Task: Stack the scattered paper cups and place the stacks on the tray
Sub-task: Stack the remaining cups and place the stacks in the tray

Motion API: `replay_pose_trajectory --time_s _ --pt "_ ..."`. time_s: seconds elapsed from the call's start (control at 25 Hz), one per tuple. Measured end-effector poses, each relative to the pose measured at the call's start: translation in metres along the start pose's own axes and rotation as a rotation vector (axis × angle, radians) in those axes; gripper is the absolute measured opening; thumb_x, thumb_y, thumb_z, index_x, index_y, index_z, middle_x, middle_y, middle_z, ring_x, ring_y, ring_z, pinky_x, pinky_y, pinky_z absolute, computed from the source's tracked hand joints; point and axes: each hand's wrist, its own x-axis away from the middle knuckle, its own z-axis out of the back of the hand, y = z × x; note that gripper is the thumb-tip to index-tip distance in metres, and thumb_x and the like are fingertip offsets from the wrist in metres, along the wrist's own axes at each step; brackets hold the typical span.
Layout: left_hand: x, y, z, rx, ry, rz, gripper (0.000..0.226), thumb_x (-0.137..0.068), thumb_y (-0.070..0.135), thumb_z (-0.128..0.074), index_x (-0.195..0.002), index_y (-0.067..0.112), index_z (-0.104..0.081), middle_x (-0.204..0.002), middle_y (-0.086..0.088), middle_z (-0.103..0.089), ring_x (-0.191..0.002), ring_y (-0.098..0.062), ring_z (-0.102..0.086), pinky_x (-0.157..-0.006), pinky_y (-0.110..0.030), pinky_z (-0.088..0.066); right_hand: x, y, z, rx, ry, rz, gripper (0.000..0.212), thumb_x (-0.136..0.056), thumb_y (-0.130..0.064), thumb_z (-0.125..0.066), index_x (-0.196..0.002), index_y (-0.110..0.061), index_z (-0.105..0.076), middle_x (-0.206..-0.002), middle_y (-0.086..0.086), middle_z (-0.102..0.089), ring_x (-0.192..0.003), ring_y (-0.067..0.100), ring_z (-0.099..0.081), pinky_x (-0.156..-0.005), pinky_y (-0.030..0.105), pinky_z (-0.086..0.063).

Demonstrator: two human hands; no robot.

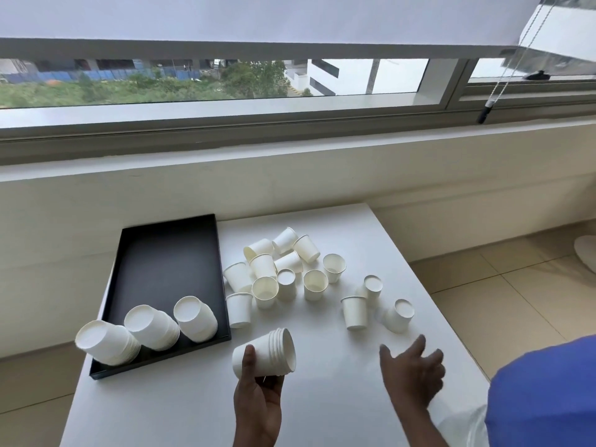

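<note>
Fingers of left hand (258,401) are hiding behind held stack (264,354); both forearms (419,427) are running off the bottom edge; table's (322,398) near edge likewise.

Nothing legible is showing anywhere: no text, label, brand, number or sign. The paper cups (265,291) are showing only plain white walls, and the tray (167,253) on the left is showing only plain black.
</note>
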Motion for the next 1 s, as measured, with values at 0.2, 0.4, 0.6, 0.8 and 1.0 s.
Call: replay_pose_trajectory --time_s 0.2,0.4,0.6,0.8,1.0 --pt "0.005 0.003 0.003 -0.010 0.043 0.005 0.028 -0.090 0.031 -0.058 -0.111 0.012 -0.060 -0.117 -0.015 -0.064 -0.099 -0.028 -0.062 -0.090 -0.041 -0.048 -0.027 0.021 -0.003 0.224 -0.280 -0.050 0.041 -0.082 -0.022 -0.061 -0.118 -0.009 -0.047 -0.116 0.018 -0.048 -0.104 0.040 -0.051 -0.086 0.044 -0.050" --pt "0.012 0.009 0.002 0.008 0.071 0.016 0.025 -0.091 0.031 -0.058 -0.108 0.013 -0.060 -0.114 -0.014 -0.065 -0.094 -0.027 -0.064 -0.078 -0.038 -0.056 0.026 -0.040 0.028 -0.654 -0.236 -0.186 0.057 -0.077 -0.053 -0.064 -0.102 -0.005 -0.046 -0.087 0.014 -0.068 -0.089 0.039 -0.061 -0.082 0.047 -0.051" --pt "0.019 0.006 -0.008 0.014 0.017 0.030 0.038 -0.088 0.032 -0.061 -0.113 0.003 -0.061 -0.116 -0.019 -0.067 -0.100 -0.033 -0.065 -0.073 -0.035 -0.060 0.114 -0.100 0.041 -1.050 -0.482 -0.061 0.054 -0.093 -0.034 -0.056 -0.140 -0.027 -0.030 -0.097 0.003 -0.066 -0.080 0.022 -0.069 -0.075 0.036 -0.052" --pt "0.012 0.012 -0.006 0.063 -0.012 0.014 0.057 -0.079 0.038 -0.065 -0.121 0.000 -0.058 -0.118 -0.025 -0.066 -0.107 -0.035 -0.064 -0.085 -0.038 -0.057 0.130 -0.103 0.023 -0.701 -0.554 0.418 0.051 -0.082 -0.070 -0.044 -0.129 -0.052 -0.038 -0.107 -0.009 -0.057 -0.104 0.003 -0.054 -0.091 0.031 -0.047" --pt "0.000 0.011 -0.006 0.094 -0.007 0.022 0.074 -0.066 0.046 -0.079 -0.123 0.004 -0.059 -0.119 -0.020 -0.068 -0.105 -0.030 -0.068 -0.088 -0.040 -0.056 0.116 -0.091 0.004 -0.704 -0.649 0.634 0.082 -0.075 -0.086 -0.022 -0.131 -0.034 -0.050 -0.136 -0.009 -0.043 -0.124 -0.005 -0.040 -0.102 0.009 -0.031"
